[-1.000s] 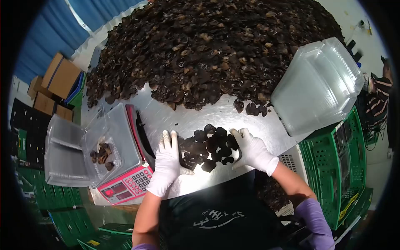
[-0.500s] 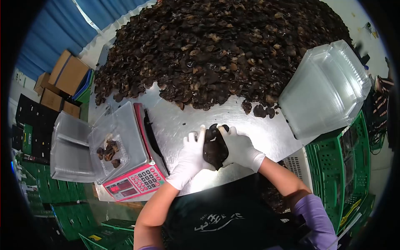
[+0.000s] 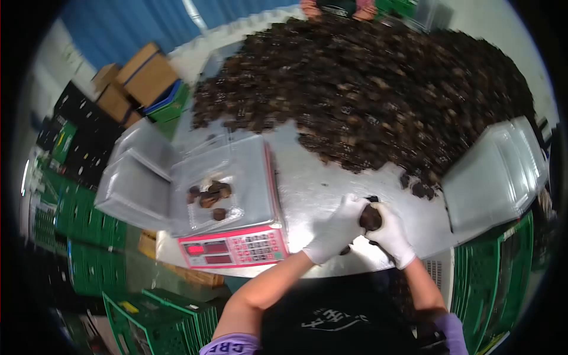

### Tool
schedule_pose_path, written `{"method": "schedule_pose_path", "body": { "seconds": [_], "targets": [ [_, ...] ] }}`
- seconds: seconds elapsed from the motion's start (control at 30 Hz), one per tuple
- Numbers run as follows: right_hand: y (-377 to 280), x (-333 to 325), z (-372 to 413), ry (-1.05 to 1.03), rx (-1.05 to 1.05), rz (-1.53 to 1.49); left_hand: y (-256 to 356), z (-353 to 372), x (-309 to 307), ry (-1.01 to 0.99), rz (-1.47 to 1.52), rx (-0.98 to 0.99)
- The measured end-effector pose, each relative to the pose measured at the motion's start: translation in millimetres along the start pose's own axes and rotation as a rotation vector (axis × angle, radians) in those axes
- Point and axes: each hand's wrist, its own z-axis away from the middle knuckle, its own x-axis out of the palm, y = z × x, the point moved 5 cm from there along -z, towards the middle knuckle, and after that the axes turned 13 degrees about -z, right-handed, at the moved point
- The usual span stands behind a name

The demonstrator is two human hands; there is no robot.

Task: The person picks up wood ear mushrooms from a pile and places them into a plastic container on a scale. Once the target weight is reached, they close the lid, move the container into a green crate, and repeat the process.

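Both of my hands wear white gloves and are held together above the metal table [image 3: 307, 171], near its front edge. Between them is a dark brown wood ear mushroom [image 3: 371, 219]. My left hand [image 3: 338, 231] grips it from the left, and my right hand [image 3: 390, 232] closes round it from the right. Motion blurs the fingers a little. Small dark pieces show under the hands. To the left stands a pink digital scale [image 3: 234, 247], bearing a transparent plastic tray [image 3: 234, 210] with several wood ear pieces [image 3: 212, 194] in it.
A large heap of wood ears [image 3: 378, 100] covers the far table. Transparent containers are stacked at left [image 3: 133, 189] and right [image 3: 491, 177]. Green crates [image 3: 491, 278] stand beside the table, cardboard boxes [image 3: 147, 74] at back left. Another person [image 3: 338, 8] is across the table.
The camera view has shifted, so the scale and heap appear further right. My hands have moved right relative to the scale, and the mushroom is now more enclosed between them.
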Motion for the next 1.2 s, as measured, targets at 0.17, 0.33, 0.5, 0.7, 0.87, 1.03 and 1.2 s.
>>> {"method": "schedule_pose_path", "body": {
  "seconds": [0.17,0.33,0.5,0.7,0.87,1.03,1.2],
  "targets": [
    [-60.7,13.3,-21.1,-0.04,-0.099,0.056,-2.7,6.6,-52.6,0.056,0.062,-0.008],
    [-173.6,60.8,-50.7,-0.157,-0.371,0.017,11.4,46.7,-186.2,0.35,-0.123,0.046],
    [-243.3,154.8,-92.2,-0.361,-0.458,0.006,-30.8,89.1,-280.8,0.412,-0.32,-0.195],
    [-239.9,246.3,-116.7,-0.68,-0.345,0.435,-117.8,122.9,-299.3,0.244,-0.317,-0.375],
    [-254.2,224.7,-104.8,-0.633,-0.411,0.445,-120.3,139.6,-300.2,0.155,-0.401,-0.371],
    [-249.2,205.6,-101.6,-0.527,-0.553,0.193,-116.4,153.5,-303.1,0.248,-0.441,-0.281],
    [-236.0,178.4,-93.1,-0.464,-0.777,0.054,-105.5,160.2,-298.5,0.395,-0.464,-0.292]
  ]
}}
